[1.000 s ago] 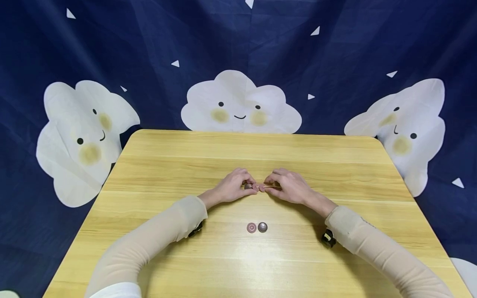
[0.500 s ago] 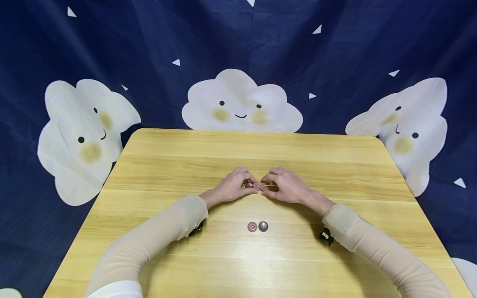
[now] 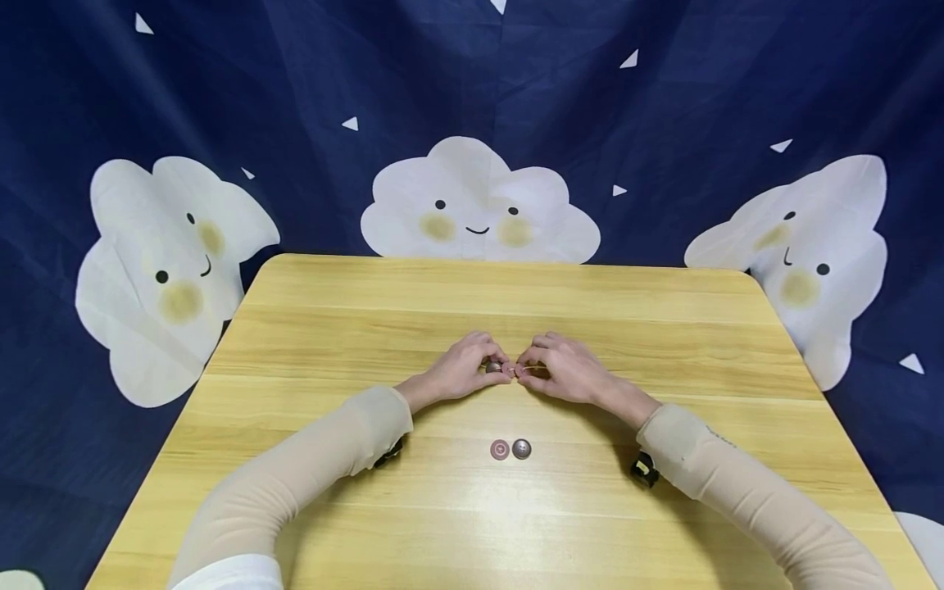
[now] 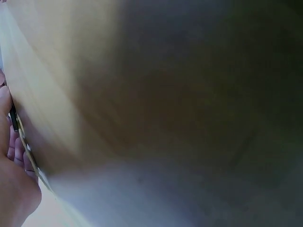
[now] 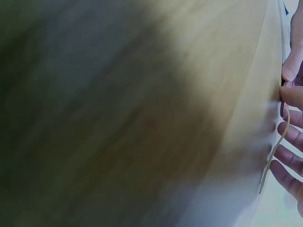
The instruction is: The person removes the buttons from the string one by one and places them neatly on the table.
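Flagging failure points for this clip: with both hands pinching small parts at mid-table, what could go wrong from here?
1. The left hand pinches a small dark button at its fingertips; it may slip and roll away across the table.
2. The right hand pinches a thin cord whose loose end may miss the button.
3. A forearm could knock the pink button and grey button.

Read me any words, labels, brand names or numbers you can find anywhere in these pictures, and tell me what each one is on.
None: no readable text shows in any view.
The backdrop bears only cloud faces and white triangles, no lettering.
The two loose buttons on the table show no legible marks.
A faint dark mark on the right sleeve is too small to read.
Both wrist views are too blurred to show any text.
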The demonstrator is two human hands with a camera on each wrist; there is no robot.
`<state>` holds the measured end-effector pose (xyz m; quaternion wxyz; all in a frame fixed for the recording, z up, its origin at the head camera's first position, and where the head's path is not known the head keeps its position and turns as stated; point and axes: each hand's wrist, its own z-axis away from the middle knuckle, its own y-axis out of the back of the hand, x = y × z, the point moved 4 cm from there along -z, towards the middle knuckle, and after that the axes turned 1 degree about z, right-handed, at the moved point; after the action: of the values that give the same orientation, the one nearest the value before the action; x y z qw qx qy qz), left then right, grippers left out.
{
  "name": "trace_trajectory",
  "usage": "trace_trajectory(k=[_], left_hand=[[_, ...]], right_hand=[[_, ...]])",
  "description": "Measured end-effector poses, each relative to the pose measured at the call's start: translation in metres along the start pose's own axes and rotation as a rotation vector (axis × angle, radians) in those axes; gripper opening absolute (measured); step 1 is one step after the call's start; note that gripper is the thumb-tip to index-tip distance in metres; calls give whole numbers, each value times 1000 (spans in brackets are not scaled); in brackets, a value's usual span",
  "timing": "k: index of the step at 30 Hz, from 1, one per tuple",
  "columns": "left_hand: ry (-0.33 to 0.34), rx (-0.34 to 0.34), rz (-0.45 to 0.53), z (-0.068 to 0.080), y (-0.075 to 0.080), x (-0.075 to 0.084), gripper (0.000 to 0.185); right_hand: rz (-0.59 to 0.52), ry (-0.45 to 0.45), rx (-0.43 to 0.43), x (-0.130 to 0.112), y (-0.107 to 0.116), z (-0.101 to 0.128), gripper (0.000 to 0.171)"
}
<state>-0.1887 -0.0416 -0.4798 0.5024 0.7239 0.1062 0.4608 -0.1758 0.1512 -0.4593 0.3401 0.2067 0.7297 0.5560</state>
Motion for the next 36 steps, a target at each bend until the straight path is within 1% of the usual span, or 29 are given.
trace_trajectory(k=[6, 12, 24, 36], left_hand=[[1, -1, 2, 0, -1, 0, 29], [0, -3, 9, 0, -1, 0, 27], [-7, 2, 5, 0, -1, 1, 29], [-7, 4, 6, 0, -1, 2, 28]], right_hand=[[-20, -14, 20, 0, 2, 1, 22], [-40, -23, 38, -1, 10, 2, 23], [-42, -30, 50, 0, 26, 11, 27], [-36, -33, 88, 1, 40, 22, 27]])
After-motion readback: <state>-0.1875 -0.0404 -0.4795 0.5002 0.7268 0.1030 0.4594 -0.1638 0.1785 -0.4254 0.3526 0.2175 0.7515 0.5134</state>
